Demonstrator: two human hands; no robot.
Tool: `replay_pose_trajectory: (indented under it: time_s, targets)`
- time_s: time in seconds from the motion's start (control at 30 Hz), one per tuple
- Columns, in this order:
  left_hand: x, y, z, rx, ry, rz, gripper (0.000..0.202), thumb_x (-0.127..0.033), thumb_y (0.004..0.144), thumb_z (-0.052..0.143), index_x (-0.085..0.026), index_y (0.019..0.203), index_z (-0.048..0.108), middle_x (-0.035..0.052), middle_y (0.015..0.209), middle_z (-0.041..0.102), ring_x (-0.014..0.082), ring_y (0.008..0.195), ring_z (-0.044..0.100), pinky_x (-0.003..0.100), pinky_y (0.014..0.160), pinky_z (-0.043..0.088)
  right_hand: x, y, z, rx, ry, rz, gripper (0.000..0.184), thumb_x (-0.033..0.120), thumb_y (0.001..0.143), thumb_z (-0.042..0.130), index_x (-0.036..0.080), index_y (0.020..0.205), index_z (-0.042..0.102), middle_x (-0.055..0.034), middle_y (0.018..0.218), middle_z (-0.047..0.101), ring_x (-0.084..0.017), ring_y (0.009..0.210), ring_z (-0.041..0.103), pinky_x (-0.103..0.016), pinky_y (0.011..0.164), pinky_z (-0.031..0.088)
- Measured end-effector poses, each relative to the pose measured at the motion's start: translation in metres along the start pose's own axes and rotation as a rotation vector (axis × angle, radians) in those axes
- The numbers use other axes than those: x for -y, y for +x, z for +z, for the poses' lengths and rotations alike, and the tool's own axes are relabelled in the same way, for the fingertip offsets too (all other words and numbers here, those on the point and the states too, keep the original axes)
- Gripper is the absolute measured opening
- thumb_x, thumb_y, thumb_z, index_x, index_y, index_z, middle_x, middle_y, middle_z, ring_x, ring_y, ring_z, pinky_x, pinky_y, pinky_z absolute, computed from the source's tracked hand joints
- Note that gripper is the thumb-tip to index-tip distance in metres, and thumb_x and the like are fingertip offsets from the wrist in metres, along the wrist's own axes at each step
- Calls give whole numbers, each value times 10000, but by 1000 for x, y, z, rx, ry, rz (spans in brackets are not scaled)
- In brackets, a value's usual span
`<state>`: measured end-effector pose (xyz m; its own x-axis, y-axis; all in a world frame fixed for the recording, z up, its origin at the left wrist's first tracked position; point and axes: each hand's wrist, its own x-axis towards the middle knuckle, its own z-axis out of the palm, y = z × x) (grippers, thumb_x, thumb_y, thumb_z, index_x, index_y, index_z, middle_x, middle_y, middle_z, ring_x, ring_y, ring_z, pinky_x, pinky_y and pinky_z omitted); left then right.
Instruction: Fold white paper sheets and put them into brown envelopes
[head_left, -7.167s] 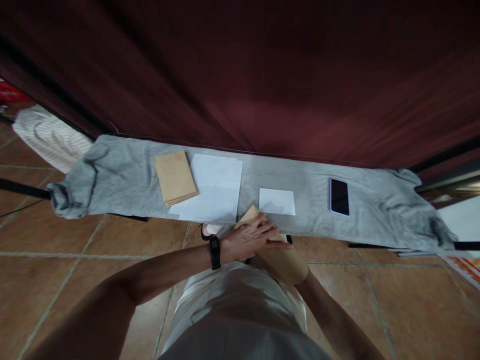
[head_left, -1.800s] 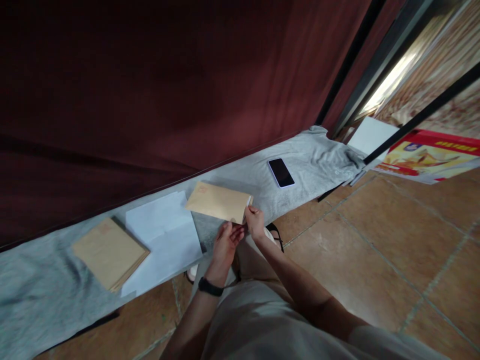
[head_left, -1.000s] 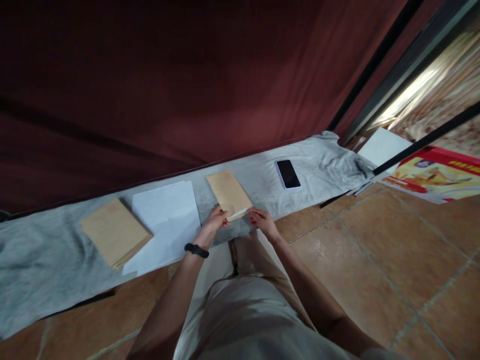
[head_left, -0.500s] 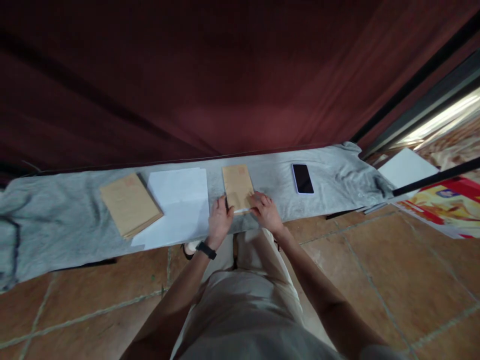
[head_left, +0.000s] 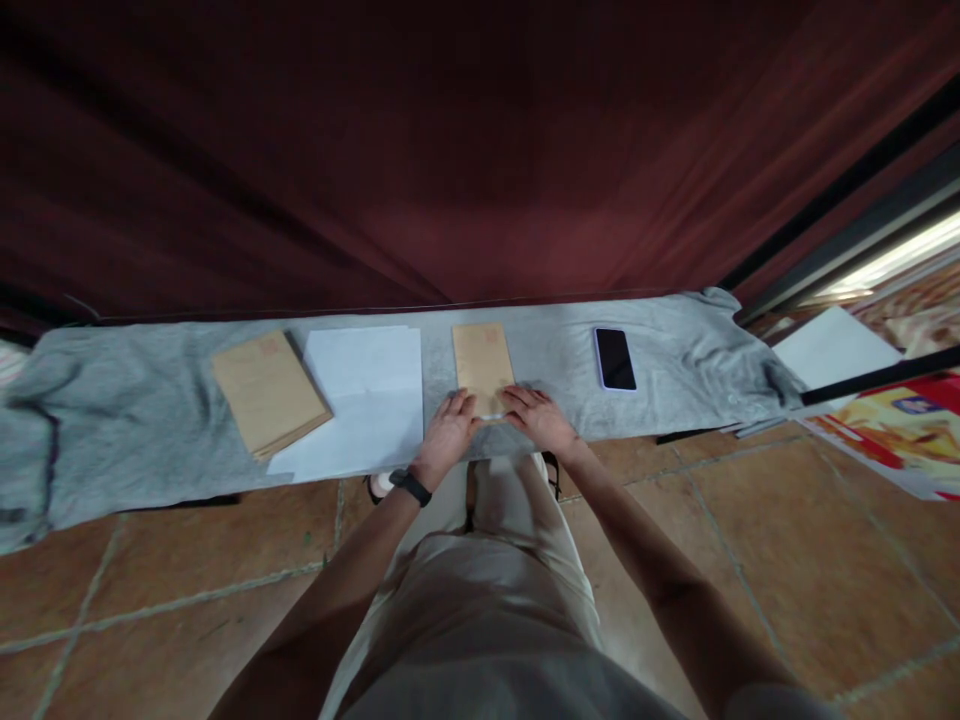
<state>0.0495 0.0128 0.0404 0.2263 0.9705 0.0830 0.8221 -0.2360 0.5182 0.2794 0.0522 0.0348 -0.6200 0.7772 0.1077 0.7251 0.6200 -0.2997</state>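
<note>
A brown paper envelope (head_left: 481,360) lies flat on the grey cloth (head_left: 551,350) in front of me, a faint reddish mark near its far right corner. A narrow white strip shows along its near edge. At the near left corner, my left hand (head_left: 450,430) is closed on the envelope, with a dark band on that wrist. My right hand (head_left: 541,418) grips the near right corner, its fingers over the top. Both thumbs sit close to the near edge and are partly hard to make out.
Left of the envelope are white paper sheets (head_left: 367,400), partly under a stack of brown envelopes (head_left: 270,390). A phone (head_left: 616,359) with a dark screen lies to the right. Dark red fabric (head_left: 480,180) hangs behind. A red and yellow printed box (head_left: 900,430) stands at the far right.
The fingers of both hands have shifted slightly and lie flatter over the envelope's near corners. The whole view has moved a little, so things appear slightly further right.
</note>
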Motion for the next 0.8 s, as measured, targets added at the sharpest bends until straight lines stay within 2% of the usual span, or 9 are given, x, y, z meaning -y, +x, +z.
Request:
replay_pose_trajectory:
  time_s: [0.23,0.37,0.47,0.7,0.8]
  targets:
    - [0,2,-3,61,54,9,340,-179,937,548,-150,1272,592,214,1410,570,312,1341,523,454,1138,395,-4,5,-6,26,-23,-73,406,284,1004,543,221,1403,584,-100,1436,596,-261,1197,615,-414,1031,455]
    - [0,2,-4,87,92,35,298,-146,932,529,-175,1220,599,187,1368,598,290,1316,538,437,1120,407,-3,5,-5,10,-18,-65,383,286,1004,548,243,1380,605,-87,1420,608,-251,1174,630,-409,1048,445]
    - [0,2,-3,84,100,42,270,-151,936,513,-185,1184,615,184,1350,603,296,1299,544,455,1105,419,-3,3,-3,2,-15,-56,372,289,1010,540,255,1374,609,-78,1417,610,-246,1171,629,-413,1057,437]
    - [-2,-2,-1,56,125,36,331,-166,953,478,-195,1253,615,188,1372,586,325,1305,529,486,1089,421,-3,2,2,-7,-5,-38,366,282,1029,485,231,1367,617,-88,1437,597,-257,1206,601,-423,1068,424]
    - [-3,-6,-2,34,120,33,331,-220,965,495,-209,1270,621,179,1375,587,336,1314,517,494,1102,406,-3,-1,5,-43,59,-15,362,268,1025,488,226,1358,622,-95,1419,608,-249,1236,589,-429,1087,418]
